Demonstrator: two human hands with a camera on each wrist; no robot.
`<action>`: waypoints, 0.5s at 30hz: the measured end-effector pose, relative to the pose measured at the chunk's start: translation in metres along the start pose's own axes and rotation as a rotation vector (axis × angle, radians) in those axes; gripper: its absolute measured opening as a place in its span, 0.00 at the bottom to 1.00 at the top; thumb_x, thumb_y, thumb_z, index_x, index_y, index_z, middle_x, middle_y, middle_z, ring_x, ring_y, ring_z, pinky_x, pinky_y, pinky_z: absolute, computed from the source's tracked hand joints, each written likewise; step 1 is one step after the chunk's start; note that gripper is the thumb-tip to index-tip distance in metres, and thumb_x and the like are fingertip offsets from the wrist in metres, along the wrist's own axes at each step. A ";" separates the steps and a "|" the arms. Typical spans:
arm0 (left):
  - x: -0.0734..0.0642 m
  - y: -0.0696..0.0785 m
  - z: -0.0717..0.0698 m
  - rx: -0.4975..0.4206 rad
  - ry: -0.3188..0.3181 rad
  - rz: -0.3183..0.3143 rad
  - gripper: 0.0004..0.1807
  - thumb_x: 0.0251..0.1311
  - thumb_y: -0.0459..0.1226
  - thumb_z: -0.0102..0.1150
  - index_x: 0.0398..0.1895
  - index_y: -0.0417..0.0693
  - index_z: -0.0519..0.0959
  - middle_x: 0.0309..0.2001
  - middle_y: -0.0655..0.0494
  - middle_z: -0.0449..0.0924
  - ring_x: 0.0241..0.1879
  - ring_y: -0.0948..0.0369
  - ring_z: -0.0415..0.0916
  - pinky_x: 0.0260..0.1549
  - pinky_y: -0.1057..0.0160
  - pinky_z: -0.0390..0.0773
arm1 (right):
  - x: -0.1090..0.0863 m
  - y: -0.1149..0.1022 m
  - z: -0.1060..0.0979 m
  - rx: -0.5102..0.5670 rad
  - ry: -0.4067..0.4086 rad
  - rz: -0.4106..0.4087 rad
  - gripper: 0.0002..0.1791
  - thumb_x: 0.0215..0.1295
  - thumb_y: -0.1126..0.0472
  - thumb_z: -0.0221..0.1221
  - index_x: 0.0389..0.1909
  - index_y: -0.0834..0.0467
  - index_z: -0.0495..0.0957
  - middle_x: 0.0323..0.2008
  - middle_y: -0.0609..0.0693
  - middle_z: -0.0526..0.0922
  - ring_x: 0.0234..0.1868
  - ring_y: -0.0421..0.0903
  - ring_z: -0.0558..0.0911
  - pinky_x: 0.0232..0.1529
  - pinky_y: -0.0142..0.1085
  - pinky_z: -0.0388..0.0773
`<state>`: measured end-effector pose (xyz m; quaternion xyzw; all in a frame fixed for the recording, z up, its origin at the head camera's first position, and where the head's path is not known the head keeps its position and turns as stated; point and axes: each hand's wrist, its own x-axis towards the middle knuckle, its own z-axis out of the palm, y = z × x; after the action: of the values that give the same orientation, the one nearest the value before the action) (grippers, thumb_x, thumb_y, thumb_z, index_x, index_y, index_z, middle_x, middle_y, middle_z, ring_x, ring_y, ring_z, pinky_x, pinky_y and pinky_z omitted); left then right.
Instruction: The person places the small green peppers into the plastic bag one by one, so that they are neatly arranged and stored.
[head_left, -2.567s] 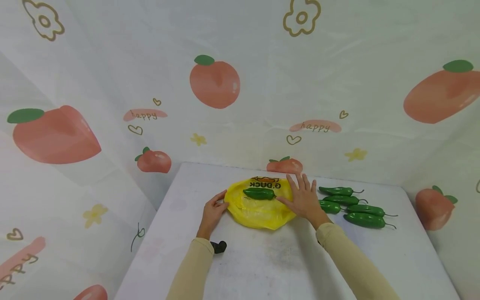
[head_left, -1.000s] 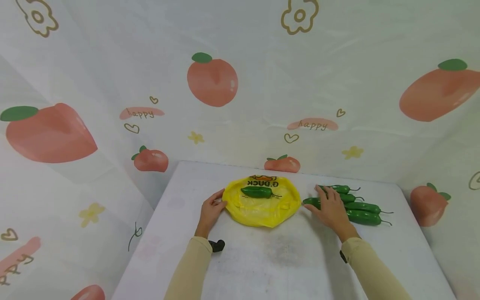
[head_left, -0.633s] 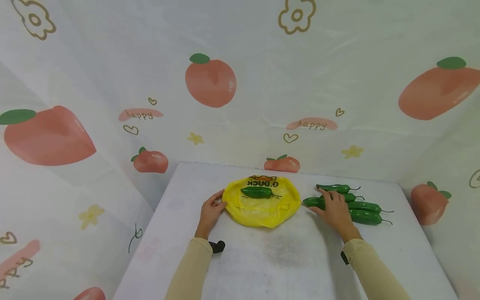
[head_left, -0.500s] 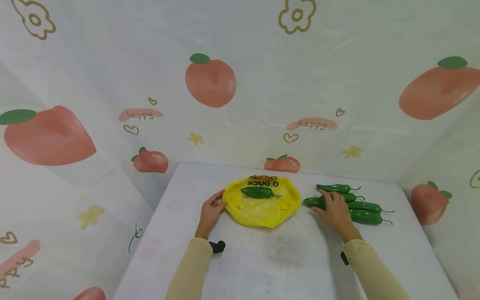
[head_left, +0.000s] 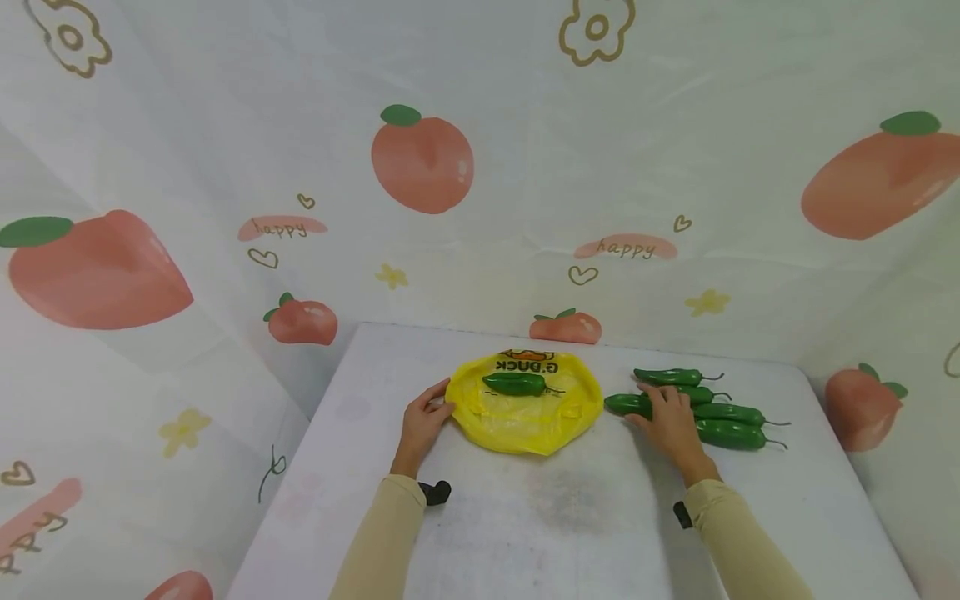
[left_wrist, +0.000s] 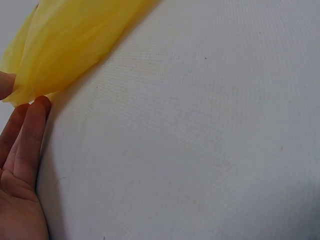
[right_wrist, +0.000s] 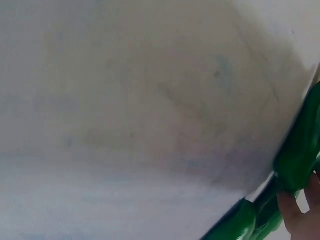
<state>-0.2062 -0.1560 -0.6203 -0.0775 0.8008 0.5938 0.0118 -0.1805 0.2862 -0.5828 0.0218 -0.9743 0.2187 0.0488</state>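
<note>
A yellow plastic bag (head_left: 517, 432) with mirrored "G.DUCK" print lies spread on the white table, one green pepper (head_left: 513, 384) resting on top. My left hand (head_left: 420, 427) pinches the bag's left edge; in the left wrist view the thumb lies over the yellow plastic (left_wrist: 75, 45), the other fingers (left_wrist: 32, 135) under its border. To the right of the bag, my right hand (head_left: 670, 423) grips the nearest green pepper (head_left: 622, 405), whose tip pokes out past the thumb. In the right wrist view the fingers (right_wrist: 288, 210) touch this dark green pepper (right_wrist: 296, 160).
Several other green peppers lie around the right hand: one behind it (head_left: 666, 376) and two to its right, including the front pepper (head_left: 731, 434). A printed curtain (head_left: 525, 167) encloses the table (head_left: 510, 533). Black devices show at both wrists, such as the left one (head_left: 438, 493).
My right hand has left the bag's right side, moved right to the peppers and closed its fingers round one. The left hand keeps its place at the bag's edge.
</note>
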 end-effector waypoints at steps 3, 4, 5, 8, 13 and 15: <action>0.000 -0.001 0.000 -0.002 -0.003 -0.004 0.25 0.65 0.41 0.66 0.65 0.69 0.79 0.65 0.57 0.79 0.39 0.63 0.78 0.41 0.75 0.80 | -0.001 0.000 0.002 -0.009 -0.003 0.020 0.33 0.64 0.56 0.68 0.67 0.64 0.72 0.59 0.73 0.70 0.57 0.71 0.66 0.58 0.66 0.69; 0.000 -0.001 0.000 -0.003 -0.004 -0.007 0.25 0.65 0.42 0.66 0.65 0.69 0.79 0.65 0.58 0.79 0.39 0.62 0.78 0.41 0.75 0.80 | -0.002 0.000 0.003 -0.010 -0.007 0.026 0.32 0.65 0.57 0.68 0.66 0.64 0.72 0.59 0.72 0.70 0.58 0.71 0.66 0.59 0.66 0.69; 0.000 -0.001 0.000 -0.003 -0.004 -0.009 0.25 0.65 0.42 0.66 0.65 0.69 0.79 0.65 0.58 0.79 0.39 0.62 0.78 0.41 0.75 0.80 | -0.003 0.000 0.003 -0.011 -0.012 0.033 0.30 0.65 0.58 0.67 0.66 0.64 0.73 0.60 0.72 0.70 0.59 0.71 0.66 0.59 0.66 0.69; 0.000 -0.001 0.000 -0.006 -0.003 -0.017 0.24 0.64 0.42 0.66 0.64 0.70 0.79 0.64 0.59 0.80 0.39 0.62 0.78 0.41 0.75 0.80 | -0.004 0.001 0.004 -0.008 -0.016 0.038 0.27 0.66 0.60 0.66 0.64 0.64 0.74 0.60 0.71 0.71 0.61 0.72 0.66 0.60 0.67 0.68; 0.000 -0.001 0.000 -0.004 -0.005 -0.006 0.25 0.65 0.41 0.66 0.65 0.68 0.79 0.65 0.58 0.79 0.38 0.62 0.77 0.40 0.75 0.80 | -0.003 0.001 0.004 -0.010 -0.012 0.035 0.26 0.67 0.60 0.65 0.64 0.63 0.75 0.60 0.69 0.72 0.61 0.71 0.66 0.62 0.67 0.68; 0.000 0.000 0.000 -0.004 -0.003 -0.007 0.25 0.65 0.41 0.66 0.65 0.69 0.79 0.65 0.59 0.79 0.38 0.62 0.77 0.40 0.75 0.80 | -0.002 0.000 0.002 -0.011 -0.013 0.029 0.26 0.67 0.61 0.65 0.64 0.63 0.75 0.59 0.69 0.72 0.61 0.70 0.66 0.61 0.67 0.69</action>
<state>-0.2058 -0.1564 -0.6204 -0.0794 0.7994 0.5953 0.0150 -0.1789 0.2855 -0.5849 0.0086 -0.9760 0.2140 0.0393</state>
